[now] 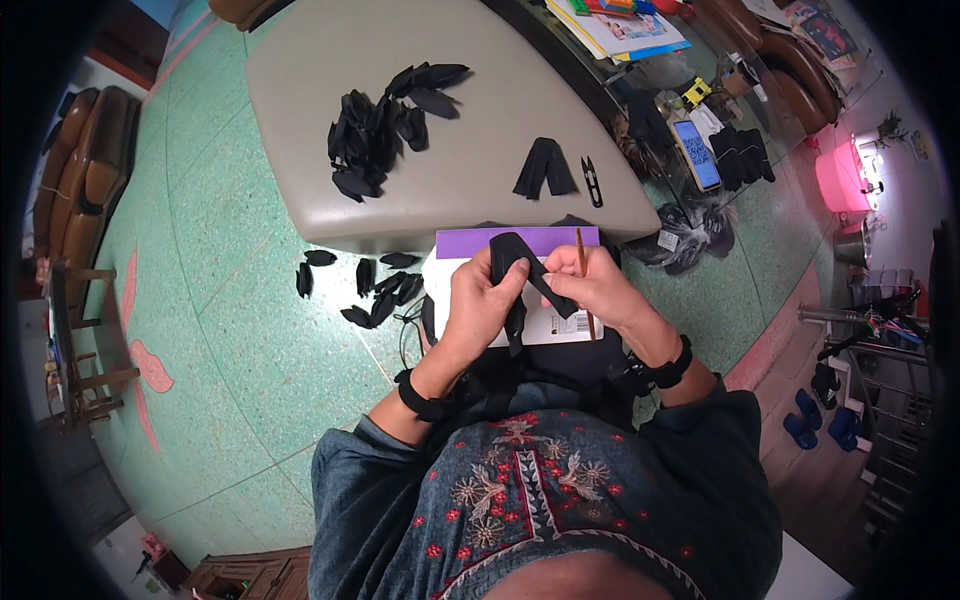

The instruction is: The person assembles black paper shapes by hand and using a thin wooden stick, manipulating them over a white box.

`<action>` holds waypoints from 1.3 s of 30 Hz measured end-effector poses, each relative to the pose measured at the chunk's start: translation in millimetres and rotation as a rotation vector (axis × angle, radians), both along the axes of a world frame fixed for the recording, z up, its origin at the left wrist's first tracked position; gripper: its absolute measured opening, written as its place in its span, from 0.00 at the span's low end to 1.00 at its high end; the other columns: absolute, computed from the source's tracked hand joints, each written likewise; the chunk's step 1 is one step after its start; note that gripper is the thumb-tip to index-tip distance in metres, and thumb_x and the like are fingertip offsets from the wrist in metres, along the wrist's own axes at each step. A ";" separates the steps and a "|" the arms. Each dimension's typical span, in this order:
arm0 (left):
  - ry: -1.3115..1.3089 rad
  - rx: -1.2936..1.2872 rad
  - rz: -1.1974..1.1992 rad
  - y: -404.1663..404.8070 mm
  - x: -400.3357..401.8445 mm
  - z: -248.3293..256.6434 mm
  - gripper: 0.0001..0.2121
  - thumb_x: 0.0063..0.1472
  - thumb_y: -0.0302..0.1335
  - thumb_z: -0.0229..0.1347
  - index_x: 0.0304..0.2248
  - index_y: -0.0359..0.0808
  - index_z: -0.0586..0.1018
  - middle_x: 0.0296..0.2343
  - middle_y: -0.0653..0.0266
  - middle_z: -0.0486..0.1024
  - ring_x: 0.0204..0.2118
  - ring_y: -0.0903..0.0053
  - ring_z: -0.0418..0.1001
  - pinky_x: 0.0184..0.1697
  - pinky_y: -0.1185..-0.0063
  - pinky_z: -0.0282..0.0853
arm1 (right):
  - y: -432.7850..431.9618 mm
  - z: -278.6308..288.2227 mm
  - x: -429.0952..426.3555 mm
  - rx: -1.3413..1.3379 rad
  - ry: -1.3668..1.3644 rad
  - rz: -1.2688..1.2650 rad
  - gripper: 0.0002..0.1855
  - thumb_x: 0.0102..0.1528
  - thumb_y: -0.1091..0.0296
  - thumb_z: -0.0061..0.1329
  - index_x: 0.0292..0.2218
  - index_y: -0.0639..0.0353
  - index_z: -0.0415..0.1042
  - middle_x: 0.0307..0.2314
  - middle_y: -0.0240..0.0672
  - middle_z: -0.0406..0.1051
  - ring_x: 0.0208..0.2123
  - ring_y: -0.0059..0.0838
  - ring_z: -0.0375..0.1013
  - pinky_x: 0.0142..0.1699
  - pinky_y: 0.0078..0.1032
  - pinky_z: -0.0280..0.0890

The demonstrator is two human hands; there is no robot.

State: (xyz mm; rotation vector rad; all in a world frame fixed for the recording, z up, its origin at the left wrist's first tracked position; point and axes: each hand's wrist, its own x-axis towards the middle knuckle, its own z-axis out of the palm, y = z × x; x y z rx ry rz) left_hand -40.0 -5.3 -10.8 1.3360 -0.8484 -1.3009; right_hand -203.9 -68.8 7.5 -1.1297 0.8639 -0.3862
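Note:
My left hand (480, 300) grips a folded black fabric strip (510, 246), its thumb lying on top. With thumb and fingertips, my right hand (589, 281) pinches the strip's right-hand leg. A thin brown stick (591, 328) also sits in my right hand, pointing away from me. Both hands are above a white and purple board or flat box (469, 244) on my lap. On the beige padded bench (480, 172) ahead are a heap of pointed black fabric pieces (360, 142), a folded bundle of black strips (545, 169) and black thread snips (592, 182).
Several black pieces (382, 300) lie on the green terrazzo floor (247, 360) at left. At right, a glass table (780, 139) bears a lit phone (696, 154), black bundles (739, 156) and papers (622, 34). A clear plastic bag (686, 236) of dark items rests below.

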 end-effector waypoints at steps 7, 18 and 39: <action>0.208 -0.023 -0.006 -0.2 2.9 -4.7 0.05 0.58 0.25 0.52 0.27 0.32 0.75 0.19 0.72 0.71 0.22 0.89 0.66 0.25 0.87 0.61 | 2.5 -1.0 -0.6 -0.238 0.003 -0.042 0.04 0.52 0.76 0.48 0.31 0.65 0.67 0.24 0.30 0.71 0.28 0.15 0.70 0.33 0.14 0.63; 0.315 0.101 0.118 -1.5 -1.2 -4.4 0.09 0.59 0.28 0.49 0.27 0.31 0.76 0.17 0.66 0.72 0.18 0.83 0.69 0.23 0.86 0.64 | 6.1 16.5 13.8 -0.375 0.330 -0.006 0.09 0.47 0.70 0.52 0.22 0.68 0.69 0.17 0.31 0.70 0.20 0.12 0.65 0.25 0.16 0.60; 0.383 0.050 -0.096 -3.8 24.1 -0.5 0.04 0.58 0.23 0.52 0.30 0.30 0.75 0.22 0.63 0.75 0.25 0.81 0.72 0.32 0.83 0.68 | 11.6 6.9 3.3 -0.197 0.055 -0.076 0.09 0.52 0.72 0.50 0.34 0.68 0.70 0.26 0.31 0.71 0.27 0.14 0.68 0.33 0.15 0.63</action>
